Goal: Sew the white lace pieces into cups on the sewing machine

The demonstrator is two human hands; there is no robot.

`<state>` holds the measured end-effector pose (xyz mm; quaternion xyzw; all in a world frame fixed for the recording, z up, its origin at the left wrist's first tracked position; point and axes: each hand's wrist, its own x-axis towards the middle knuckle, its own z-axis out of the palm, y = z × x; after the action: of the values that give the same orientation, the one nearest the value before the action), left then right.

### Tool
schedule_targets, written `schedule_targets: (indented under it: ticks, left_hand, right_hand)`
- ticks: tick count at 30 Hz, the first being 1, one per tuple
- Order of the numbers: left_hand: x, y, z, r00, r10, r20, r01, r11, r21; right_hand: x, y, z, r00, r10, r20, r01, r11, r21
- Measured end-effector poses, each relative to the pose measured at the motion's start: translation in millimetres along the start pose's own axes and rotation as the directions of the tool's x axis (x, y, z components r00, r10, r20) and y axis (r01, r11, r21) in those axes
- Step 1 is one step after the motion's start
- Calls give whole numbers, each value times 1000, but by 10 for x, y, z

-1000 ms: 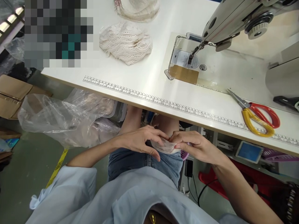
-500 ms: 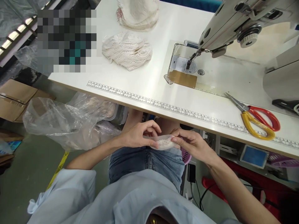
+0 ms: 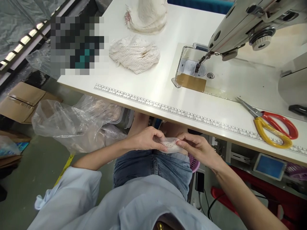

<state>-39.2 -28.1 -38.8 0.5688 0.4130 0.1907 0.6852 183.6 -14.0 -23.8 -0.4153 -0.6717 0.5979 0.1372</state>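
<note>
Above my lap, a small piece of white lace-trimmed fabric [image 3: 171,145] is stretched between my two hands. My left hand [image 3: 150,139] pinches its left end between thumb and curled fingers. At the other end, my right hand [image 3: 195,146] grips the edge with thumb and forefinger. On the table ahead lies a bundle of white lace trim [image 3: 135,54]. Behind it rests a pile of cream fabric [image 3: 146,16] with reddish threads at its left edge.
A sewing machine [image 3: 225,38] stands on the white table [image 3: 153,84], right of the lace. Scissors [image 3: 271,124] with red and yellow handles lie near the front edge, by a printed ruler [image 3: 168,109]. Clear plastic bags [image 3: 64,123] and a cardboard box [image 3: 22,102] sit at left.
My left fingers have closed down onto the fabric's left end, where they were spread before. The right hand keeps its pinch. The whole view has shifted slightly.
</note>
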Motion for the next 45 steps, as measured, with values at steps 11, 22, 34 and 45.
schedule_targets:
  ticks: [11,22,34,45]
  left_hand:
    - [-4,38,45,990,-74,-119,80,996,46]
    - [48,150,89,993,-90,-75,94,994,55]
    - [46,199,177,989,-46,-141,64,990,126]
    - [-18,291,218,988,-94,-121,117,972,205]
  right_hand:
    - [77,-13,102,999,-21,-30,20,999,-47]
    - [-8,107,45,998,-42,46,40,998,53]
    - [-12,174,16,995,-79,67,56,955,293]
    - [-35,98,15,997,-72,40,57,954,296]
